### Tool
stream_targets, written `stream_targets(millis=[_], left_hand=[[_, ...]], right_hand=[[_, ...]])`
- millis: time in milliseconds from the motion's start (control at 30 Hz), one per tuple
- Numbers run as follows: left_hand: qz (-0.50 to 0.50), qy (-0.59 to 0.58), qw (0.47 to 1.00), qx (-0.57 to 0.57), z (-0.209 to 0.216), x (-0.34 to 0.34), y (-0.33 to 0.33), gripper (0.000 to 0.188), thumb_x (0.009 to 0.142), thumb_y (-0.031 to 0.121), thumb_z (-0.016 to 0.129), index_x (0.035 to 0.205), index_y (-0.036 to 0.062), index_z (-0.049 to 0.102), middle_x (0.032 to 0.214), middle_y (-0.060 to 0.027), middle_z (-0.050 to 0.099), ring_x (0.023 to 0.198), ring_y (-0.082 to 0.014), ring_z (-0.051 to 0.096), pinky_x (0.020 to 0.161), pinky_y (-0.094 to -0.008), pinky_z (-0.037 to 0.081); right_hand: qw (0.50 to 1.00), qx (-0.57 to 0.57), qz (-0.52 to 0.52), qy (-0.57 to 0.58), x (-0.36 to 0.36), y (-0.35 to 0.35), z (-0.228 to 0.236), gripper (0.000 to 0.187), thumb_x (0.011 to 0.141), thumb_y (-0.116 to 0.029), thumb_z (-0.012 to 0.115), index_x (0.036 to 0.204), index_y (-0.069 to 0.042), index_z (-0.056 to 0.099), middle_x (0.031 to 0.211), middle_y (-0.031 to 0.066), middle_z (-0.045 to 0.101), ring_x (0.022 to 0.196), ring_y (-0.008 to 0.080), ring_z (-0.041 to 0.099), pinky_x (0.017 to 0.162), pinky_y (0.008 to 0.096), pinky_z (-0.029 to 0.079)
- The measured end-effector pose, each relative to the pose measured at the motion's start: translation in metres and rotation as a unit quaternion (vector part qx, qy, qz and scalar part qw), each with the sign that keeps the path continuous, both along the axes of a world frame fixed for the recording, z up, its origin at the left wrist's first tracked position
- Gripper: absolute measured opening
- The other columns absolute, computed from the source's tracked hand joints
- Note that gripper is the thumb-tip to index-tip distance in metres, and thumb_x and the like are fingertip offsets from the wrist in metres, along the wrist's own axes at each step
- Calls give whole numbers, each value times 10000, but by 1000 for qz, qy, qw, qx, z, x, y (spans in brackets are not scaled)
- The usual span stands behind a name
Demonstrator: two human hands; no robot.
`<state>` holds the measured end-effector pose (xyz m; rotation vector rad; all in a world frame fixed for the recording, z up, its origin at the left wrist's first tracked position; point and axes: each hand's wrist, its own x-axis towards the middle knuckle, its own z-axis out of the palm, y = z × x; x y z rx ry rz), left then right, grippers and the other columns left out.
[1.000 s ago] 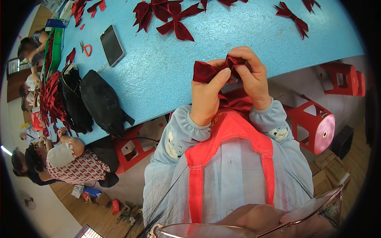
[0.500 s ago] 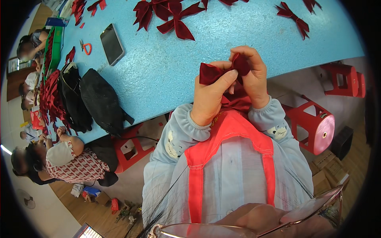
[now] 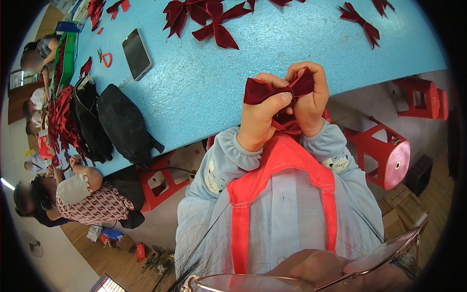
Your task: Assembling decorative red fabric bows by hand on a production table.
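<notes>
Between my two hands, near the table's front edge, is a dark red velvet bow (image 3: 261, 91). My left hand (image 3: 260, 117) grips its left loop, the thumb pressed beside the knot. Around the right loop, the fingers of my right hand (image 3: 312, 100) are curled. Both loops stand out to the sides, and the knot shows between my thumbs. What the fingertips do behind the bow is hidden. More dark red bows (image 3: 219, 25) lie on the blue table (image 3: 194, 92) beyond my hands, with another bow (image 3: 360, 23) at the far right.
A phone (image 3: 137, 54) and small orange-handled snips (image 3: 105, 59) lie on the left of the table, beside black pouches (image 3: 125, 124). Red ribbon pieces (image 3: 63, 114) are heaped farther left, near a seated person (image 3: 92, 194). Red stools (image 3: 384, 153) stand at the right.
The right loop has spread outward and the bow's knot has come into view. My right hand has shifted slightly down, its fingers now curled over the loop. The left hand keeps its grip.
</notes>
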<state>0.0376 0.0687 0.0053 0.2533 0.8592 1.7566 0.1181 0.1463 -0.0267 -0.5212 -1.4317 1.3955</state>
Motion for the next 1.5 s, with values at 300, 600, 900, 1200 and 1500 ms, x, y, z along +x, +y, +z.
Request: stream_targets(millis=[300, 600, 900, 1200, 1500], left_hand=[[-4, -46, 999, -28, 0, -2, 1, 226, 749, -25, 619, 947, 35, 529, 803, -54, 584, 661, -127, 554, 584, -248, 461], [-29, -10, 999, 25, -11, -2, 0, 239, 716, -56, 635, 890, 50, 510, 881, -54, 547, 642, -115, 519, 555, -237, 424], [-43, 8, 998, 43, -14, -6, -2, 248, 702, -66, 638, 882, 44, 508, 899, -56, 540, 636, -120, 523, 557, -235, 426], [-32, 45, 998, -17, -6, -2, -2, 233, 732, -30, 657, 893, 51, 510, 912, -42, 545, 723, -109, 528, 632, -239, 442], [-41, 80, 995, 46, -13, -1, -4, 249, 743, -73, 607, 883, 72, 460, 904, -73, 526, 647, -103, 491, 562, -229, 413]], right_hand=[[997, 27, -8, -73, 0, 6, 0, 92, 886, -43, 481, 975, -34, 500, 797, 35, 582, 683, 81, 541, 589, 216, 451], [997, 43, -20, -53, 0, 0, 3, 157, 854, 45, 442, 987, -30, 478, 784, 43, 526, 681, 92, 494, 606, 214, 428], [1000, -24, -12, -17, -3, -1, 8, 69, 882, -36, 517, 946, -27, 494, 756, 28, 565, 684, 87, 533, 596, 221, 447], [985, 116, -68, -105, 1, 6, 0, 52, 890, -18, 479, 940, -30, 486, 747, 32, 505, 645, 82, 480, 574, 219, 416], [975, 171, -107, -92, 3, -1, -3, 59, 915, -59, 485, 937, -11, 458, 737, 37, 494, 595, 86, 484, 532, 224, 411]])
